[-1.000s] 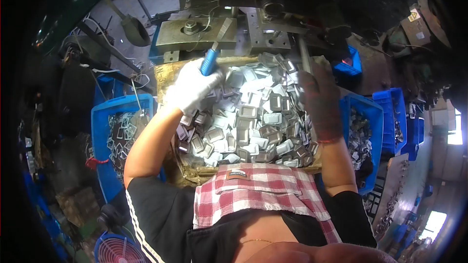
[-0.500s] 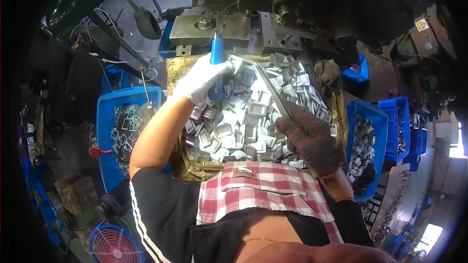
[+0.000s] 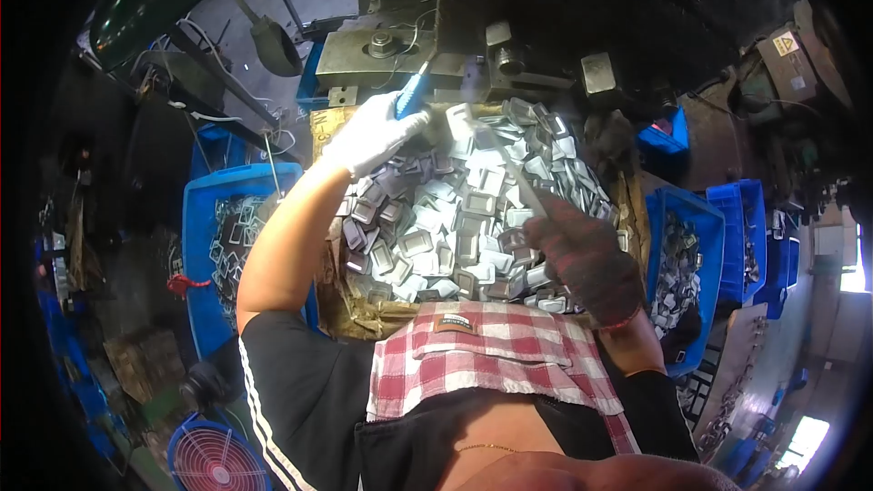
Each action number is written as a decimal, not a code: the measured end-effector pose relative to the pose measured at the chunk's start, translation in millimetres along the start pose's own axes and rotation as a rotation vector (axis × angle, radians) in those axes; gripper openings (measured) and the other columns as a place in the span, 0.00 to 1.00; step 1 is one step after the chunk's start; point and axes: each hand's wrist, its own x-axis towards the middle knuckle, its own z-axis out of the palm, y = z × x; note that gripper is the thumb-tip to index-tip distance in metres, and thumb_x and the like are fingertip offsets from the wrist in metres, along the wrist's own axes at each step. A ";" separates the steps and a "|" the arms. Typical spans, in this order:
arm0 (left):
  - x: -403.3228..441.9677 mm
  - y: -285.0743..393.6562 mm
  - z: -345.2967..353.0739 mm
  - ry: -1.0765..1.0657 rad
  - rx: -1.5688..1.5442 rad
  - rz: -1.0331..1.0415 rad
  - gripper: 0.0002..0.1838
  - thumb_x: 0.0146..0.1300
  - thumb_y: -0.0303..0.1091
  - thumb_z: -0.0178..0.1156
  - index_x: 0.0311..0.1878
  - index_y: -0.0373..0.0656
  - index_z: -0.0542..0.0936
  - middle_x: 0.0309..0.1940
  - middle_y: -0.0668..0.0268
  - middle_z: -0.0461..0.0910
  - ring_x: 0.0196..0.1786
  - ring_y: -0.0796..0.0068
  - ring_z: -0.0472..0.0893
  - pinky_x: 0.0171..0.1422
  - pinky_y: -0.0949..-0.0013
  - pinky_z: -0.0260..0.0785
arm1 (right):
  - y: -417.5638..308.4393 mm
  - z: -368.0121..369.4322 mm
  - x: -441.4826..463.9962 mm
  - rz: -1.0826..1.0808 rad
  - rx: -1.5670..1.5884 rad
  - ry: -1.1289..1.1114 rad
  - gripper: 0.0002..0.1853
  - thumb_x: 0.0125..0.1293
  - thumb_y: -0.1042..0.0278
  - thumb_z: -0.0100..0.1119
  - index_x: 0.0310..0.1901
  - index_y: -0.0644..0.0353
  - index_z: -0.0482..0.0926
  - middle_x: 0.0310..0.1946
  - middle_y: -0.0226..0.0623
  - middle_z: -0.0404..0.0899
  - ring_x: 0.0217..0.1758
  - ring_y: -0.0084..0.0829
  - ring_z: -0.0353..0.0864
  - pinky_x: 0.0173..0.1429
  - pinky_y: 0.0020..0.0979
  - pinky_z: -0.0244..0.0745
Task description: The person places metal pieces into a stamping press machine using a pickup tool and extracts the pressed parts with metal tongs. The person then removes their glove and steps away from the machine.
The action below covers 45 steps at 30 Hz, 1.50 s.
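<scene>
In a white glove, my left hand [image 3: 377, 135] is closed on a blue-handled tool [image 3: 412, 96] whose thin metal tip points up toward the machine's plates. My right hand [image 3: 584, 259], in a dark red and black glove, is wrapped round a long metal tool [image 3: 526, 189] that slants up and left over the pile. A pale metal piece [image 3: 461, 122] is at the pile's upper edge, near the long tool's blurred far end; whether they touch I cannot tell. Between and below both hands lies a heap of small rectangular metal parts [image 3: 468, 245].
The machine's bolted metal plate [image 3: 350, 59] is beyond the heap. A blue bin [image 3: 202, 264] of frame-like parts stands at left, another blue bin [image 3: 712, 282] of parts at right. A fan [image 3: 218, 459] is at lower left, with more blue crates [image 3: 727, 241] farther right.
Since a second ago my right hand has come down toward me with the long tool. Over the last half second the blue-handled tool has tilted right, and the machine's upper part has come down.
</scene>
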 end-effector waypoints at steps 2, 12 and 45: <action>15.5 7.4 -4.3 0.006 0.398 0.009 0.21 0.68 0.46 0.60 0.49 0.36 0.82 0.39 0.52 0.86 0.43 0.60 0.86 0.50 0.60 0.77 | -8.6 -9.7 -5.8 0.184 0.093 0.107 0.23 0.70 0.65 0.64 0.65 0.55 0.79 0.27 0.25 0.81 0.21 0.13 0.68 0.25 0.22 0.66; 96.2 72.2 6.2 -0.109 0.936 -0.015 0.15 0.65 0.36 0.57 0.45 0.38 0.88 0.45 0.47 0.86 0.48 0.49 0.87 0.52 0.57 0.80 | 8.3 -30.2 36.5 -0.128 -0.075 0.420 0.17 0.68 0.66 0.62 0.58 0.54 0.83 0.28 0.29 0.81 0.18 0.17 0.72 0.22 0.24 0.65; -1.4 -15.1 23.6 0.373 -0.362 -0.056 0.16 0.63 0.41 0.71 0.44 0.40 0.80 0.32 0.68 0.82 0.31 0.82 0.78 0.34 0.74 0.70 | -5.1 7.8 -3.0 0.042 0.274 -0.055 0.22 0.74 0.65 0.61 0.68 0.58 0.76 0.32 0.25 0.81 0.25 0.13 0.71 0.29 0.21 0.68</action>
